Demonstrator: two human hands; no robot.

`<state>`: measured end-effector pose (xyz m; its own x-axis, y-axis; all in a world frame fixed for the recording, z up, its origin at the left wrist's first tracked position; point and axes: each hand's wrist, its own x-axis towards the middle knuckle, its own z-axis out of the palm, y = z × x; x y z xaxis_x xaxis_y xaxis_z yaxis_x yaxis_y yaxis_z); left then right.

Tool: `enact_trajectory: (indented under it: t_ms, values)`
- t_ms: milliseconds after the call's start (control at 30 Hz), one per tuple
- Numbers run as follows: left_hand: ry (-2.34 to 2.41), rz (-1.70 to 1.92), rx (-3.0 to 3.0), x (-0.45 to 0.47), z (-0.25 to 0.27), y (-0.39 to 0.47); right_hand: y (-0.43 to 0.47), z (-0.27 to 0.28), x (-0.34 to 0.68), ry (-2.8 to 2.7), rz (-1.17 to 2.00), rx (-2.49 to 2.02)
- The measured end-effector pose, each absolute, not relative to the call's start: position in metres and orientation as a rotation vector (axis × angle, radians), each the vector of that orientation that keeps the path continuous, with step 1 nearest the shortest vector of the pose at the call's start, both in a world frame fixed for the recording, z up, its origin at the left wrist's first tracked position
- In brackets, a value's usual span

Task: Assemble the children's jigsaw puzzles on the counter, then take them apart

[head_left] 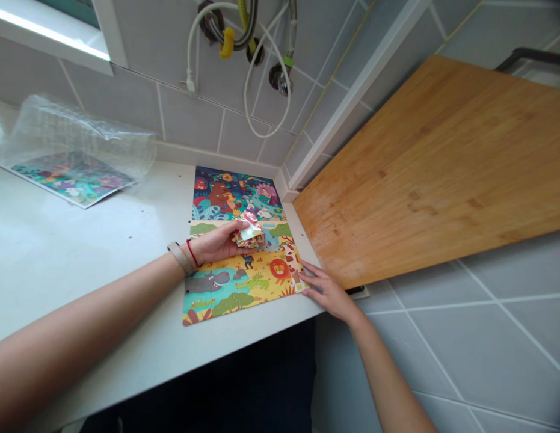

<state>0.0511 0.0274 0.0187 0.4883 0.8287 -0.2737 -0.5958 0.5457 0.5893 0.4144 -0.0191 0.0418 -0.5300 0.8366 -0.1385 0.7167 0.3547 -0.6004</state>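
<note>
Two colourful animal jigsaw puzzles lie flat against each other on the white counter. The nearer jigsaw puzzle [257, 282] shows a hippo, crocodiles, a lion and a giraffe on yellow ground. Behind it, the darker jigsaw puzzle [234, 189] has a bear and rabbits among plants. My left hand [219, 242] is closed around a thick bundle of puzzle pieces [251, 234] above the near puzzle, covering part of it. With fingers stretched out, my right hand [327, 291] rests at the right edge of the near puzzle, fingertips beside the giraffe.
On the left, a clear plastic bag [81, 129] partly covers a printed picture card [74, 180]. A large wooden board [442, 180] leans at the right, close to the counter [139, 240]. Hoses and a white cable [248, 90] hang by the tiled wall.
</note>
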Motion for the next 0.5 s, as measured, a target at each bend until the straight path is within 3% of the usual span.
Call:
enact_trajectory:
  t_ms: [233,500]
  values:
    - [0.564,0.933,0.414,0.049,0.016,0.028,-0.008,0.066,0.374,-2.116,0.816,-1.361]
    - [0.513,0.936,0.442,0.048,0.014,0.027,0.040,0.068,0.282,-1.716,1.499,-1.454]
